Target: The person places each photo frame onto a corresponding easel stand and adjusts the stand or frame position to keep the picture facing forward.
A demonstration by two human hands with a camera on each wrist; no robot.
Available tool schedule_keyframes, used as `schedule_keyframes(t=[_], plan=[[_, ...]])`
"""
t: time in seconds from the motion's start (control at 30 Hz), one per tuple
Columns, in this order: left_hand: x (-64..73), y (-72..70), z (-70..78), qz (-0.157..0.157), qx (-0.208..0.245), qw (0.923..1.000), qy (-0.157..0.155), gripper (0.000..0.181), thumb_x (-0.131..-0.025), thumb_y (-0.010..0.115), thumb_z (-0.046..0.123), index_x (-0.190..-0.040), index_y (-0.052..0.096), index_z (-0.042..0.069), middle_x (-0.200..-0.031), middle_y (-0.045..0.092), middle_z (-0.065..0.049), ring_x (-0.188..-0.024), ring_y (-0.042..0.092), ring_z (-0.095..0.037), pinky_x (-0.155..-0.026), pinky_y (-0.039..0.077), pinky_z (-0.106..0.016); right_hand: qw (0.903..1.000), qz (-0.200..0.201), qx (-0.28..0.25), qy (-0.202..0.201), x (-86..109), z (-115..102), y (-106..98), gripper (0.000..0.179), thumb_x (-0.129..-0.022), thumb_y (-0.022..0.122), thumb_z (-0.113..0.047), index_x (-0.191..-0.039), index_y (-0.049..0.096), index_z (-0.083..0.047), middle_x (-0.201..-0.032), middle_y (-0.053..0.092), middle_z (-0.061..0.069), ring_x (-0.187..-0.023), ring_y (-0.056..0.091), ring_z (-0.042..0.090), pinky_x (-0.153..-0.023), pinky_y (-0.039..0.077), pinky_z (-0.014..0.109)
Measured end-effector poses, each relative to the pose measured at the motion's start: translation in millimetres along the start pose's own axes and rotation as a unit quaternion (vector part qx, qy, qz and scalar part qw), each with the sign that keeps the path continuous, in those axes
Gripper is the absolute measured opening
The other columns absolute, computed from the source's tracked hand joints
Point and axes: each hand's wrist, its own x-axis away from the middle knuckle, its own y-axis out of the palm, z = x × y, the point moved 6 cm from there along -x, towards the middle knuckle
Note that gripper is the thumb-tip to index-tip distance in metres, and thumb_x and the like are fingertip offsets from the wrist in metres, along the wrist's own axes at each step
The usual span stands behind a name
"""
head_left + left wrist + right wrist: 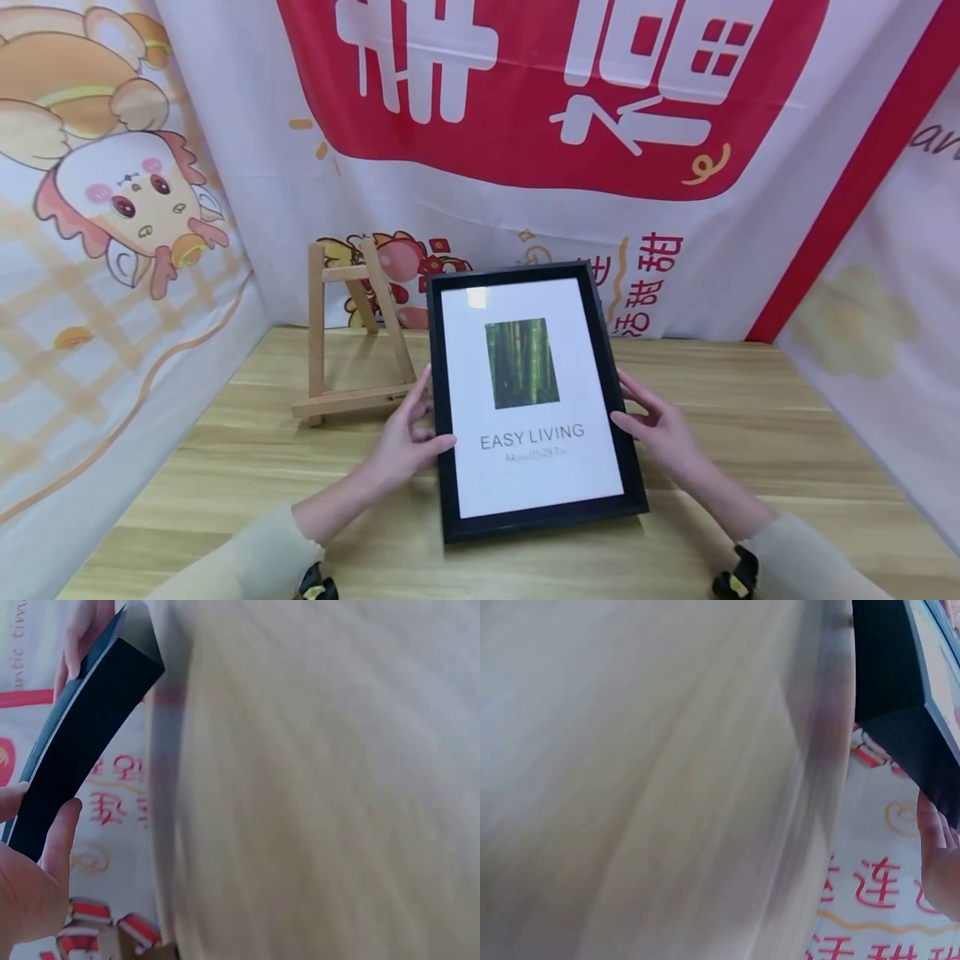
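A black picture frame (531,475) with a white insert, a green bamboo photo and the words EASY LIVING faces up toward the head view, tilted above the wooden table. My left hand (405,442) grips its left edge, thumb on the front border and fingers at the side. On the opposite edge my right hand (660,425) holds it the same way. The left wrist view shows the frame's dark side (82,735) between the thumb and fingers of the left hand (34,877). In the right wrist view, the right hand (939,859) is partly cut off beside the frame (900,697).
A small wooden easel (317,333) stands on the table (225,467), just left of the picture frame. Behind rises a white cloth with a red printed banner (525,125). Printed cloths also hang at the left (127,250) and right (862,275).
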Motion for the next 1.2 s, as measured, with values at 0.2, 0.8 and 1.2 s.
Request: schedule_keyframes(t=[0.2, 0.8, 1.2], plan=[[6.7, -24.5, 18.7, 0.007, -0.044, 0.9970, 0.063, 0.101, -0.085, 0.068, -0.009, -0.157, 0.011, 0.033, -0.139, 0.043, -0.030, -0.100, 0.064, -0.041, -0.071, 0.059, -0.043, 0.9988, 0.009, -0.026, -0.041, -11.8, -17, 17, 0.062, -0.094, 0.065, -0.009, -0.150, 0.039, -0.015, -0.142, 0.046, 0.021, -0.117, 0.055, 0.033, -0.087, 0.053, 0.025], [29.3, -91.4, 72.5, 0.062, -0.169, 0.9653, 0.189, 0.102, -0.083, 0.067, -0.016, -0.158, 0.012, 0.027, -0.141, 0.040, -0.030, -0.101, 0.062, -0.008, -0.073, 0.058, -0.028, 0.9872, -0.039, -0.063, -0.141, -48.8, -72, 71, 0.073, -0.090, 0.066, 0.002, -0.152, 0.033, -0.018, -0.136, 0.049, 0.020, -0.102, 0.062, 0.036, -0.085, 0.055, 0.031], [34.4, -136.3, 103.8, 0.115, -0.281, 0.9251, 0.228, 0.103, -0.084, 0.065, -0.016, -0.158, 0.008, 0.025, -0.154, 0.025, -0.021, -0.119, 0.047, -0.005, -0.085, 0.048, -0.011, 0.9788, -0.060, -0.095, -0.171, -80.9, -103, 120, 0.074, -0.093, 0.058, 0.008, -0.152, 0.023, -0.019, -0.134, 0.043, 0.022, -0.104, 0.060, 0.037, -0.089, 0.054, 0.037]])
